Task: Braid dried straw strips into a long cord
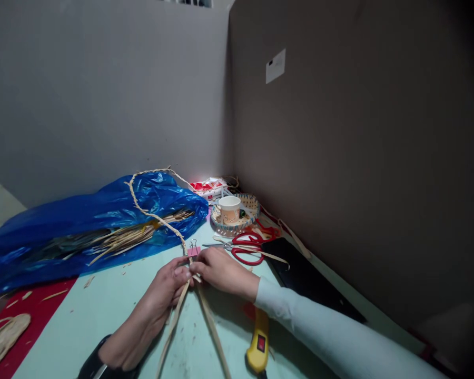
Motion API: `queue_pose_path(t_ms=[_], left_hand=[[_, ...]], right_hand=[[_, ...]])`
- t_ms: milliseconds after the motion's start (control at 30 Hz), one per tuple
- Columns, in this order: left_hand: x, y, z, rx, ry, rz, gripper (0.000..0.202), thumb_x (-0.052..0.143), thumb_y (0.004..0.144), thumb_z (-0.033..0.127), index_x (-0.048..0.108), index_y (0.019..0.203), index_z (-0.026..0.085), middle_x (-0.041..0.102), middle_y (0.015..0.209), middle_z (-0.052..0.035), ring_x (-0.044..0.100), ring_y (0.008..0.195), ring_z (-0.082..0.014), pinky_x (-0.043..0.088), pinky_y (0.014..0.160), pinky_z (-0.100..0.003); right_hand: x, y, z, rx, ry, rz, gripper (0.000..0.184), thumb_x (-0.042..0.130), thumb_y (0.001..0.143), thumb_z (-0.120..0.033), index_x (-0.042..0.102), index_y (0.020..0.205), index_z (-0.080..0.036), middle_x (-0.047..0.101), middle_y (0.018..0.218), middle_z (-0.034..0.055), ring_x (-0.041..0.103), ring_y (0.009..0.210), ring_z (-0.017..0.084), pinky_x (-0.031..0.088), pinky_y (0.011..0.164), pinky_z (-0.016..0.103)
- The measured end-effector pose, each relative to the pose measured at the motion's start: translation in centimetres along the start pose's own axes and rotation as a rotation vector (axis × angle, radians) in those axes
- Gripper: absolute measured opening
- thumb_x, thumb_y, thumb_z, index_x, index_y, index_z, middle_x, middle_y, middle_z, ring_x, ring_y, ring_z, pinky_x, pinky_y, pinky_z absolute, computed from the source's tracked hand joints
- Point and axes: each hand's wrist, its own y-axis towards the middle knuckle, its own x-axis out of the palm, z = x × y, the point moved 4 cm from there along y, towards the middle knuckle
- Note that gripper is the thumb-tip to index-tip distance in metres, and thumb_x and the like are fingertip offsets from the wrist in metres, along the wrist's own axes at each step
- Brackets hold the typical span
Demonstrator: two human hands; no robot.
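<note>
from where i stand, the person's two hands are close together at the middle of the table (114, 300), both pinched on the working end of a pale straw braid (157, 216); the left hand (169, 284), with a dark band on its wrist, grips from the left side; the right hand (223, 271), at the end of a pale sleeve (312, 316), has thumb and fingers closed on it from the other; a pink binder clip (194, 251) sits on the braid just beyond the fingertips; from there the braid curves away and up over a blue plastic bag (82, 208), where a bundle of straw (128, 238) lies; loose strands (210, 323) run from the hands toward the near edge; just past the right hand lie red-handled scissors (226, 246); beyond them a paper cup (229, 211) stands in a woven basket (254, 207), with a red and white packet (211, 188) behind; a yellow tool (258, 345) lies below the right forearm; a flat black thing (304, 276) lies to the right, near the grey partition (359, 173).
</note>
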Motion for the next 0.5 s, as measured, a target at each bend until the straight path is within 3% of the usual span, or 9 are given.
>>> queue_pose_path(t_ms=[167, 333, 400, 500], left_hand=[[0.6, -0.7, 0.5, 0.030, 0.065, -0.010, 0.063, 0.075, 0.056, 0.034, 0.050, 0.109, 0.013, 0.060, 0.057, 0.0053, 0.046, 0.038, -0.0054, 0.021, 0.038, -0.016], [0.3, -0.9, 0.6, 0.064, 0.179, 0.014, 0.057, 0.071, 0.056, 0.040, 0.049, 0.102, 0.014, 0.062, 0.054, 0.0040, 0.029, 0.032, -0.0023, 0.014, 0.037, -0.017], [0.1, -0.8, 0.6, 0.092, 0.246, 0.047, 0.046, 0.068, 0.057, 0.041, 0.050, 0.092, 0.017, 0.064, 0.053, 0.0026, 0.034, 0.032, -0.0047, 0.018, 0.038, -0.018], [-0.2, -0.9, 1.0, 0.163, 0.386, 0.089, 0.028, 0.064, 0.061, 0.039, 0.052, 0.075, 0.019, 0.067, 0.055, -0.0015, 0.055, 0.045, -0.0141, 0.034, 0.046, -0.023]], right_hand=[[2.2, 0.3, 0.3, 0.066, 0.166, -0.087, 0.026, 0.051, 0.088, -0.026, 0.067, 0.071, -0.014, 0.065, 0.064, 0.0034, 0.057, 0.059, 0.013, 0.039, 0.055, 0.021], [2.6, 0.1, 0.7, 0.063, 0.171, -0.088, 0.021, 0.054, 0.086, -0.021, 0.070, 0.076, -0.012, 0.067, 0.067, 0.0029, 0.055, 0.054, 0.010, 0.039, 0.053, 0.019], [2.3, -0.1, 0.7, 0.053, 0.121, -0.026, 0.019, 0.055, 0.084, -0.019, 0.071, 0.075, -0.013, 0.067, 0.067, 0.0035, 0.056, 0.059, 0.011, 0.039, 0.057, 0.020], [2.1, -0.6, 0.2, 0.030, 0.032, 0.069, 0.019, 0.054, 0.081, -0.014, 0.072, 0.074, -0.014, 0.069, 0.071, 0.0063, 0.059, 0.072, 0.016, 0.037, 0.065, 0.023]])
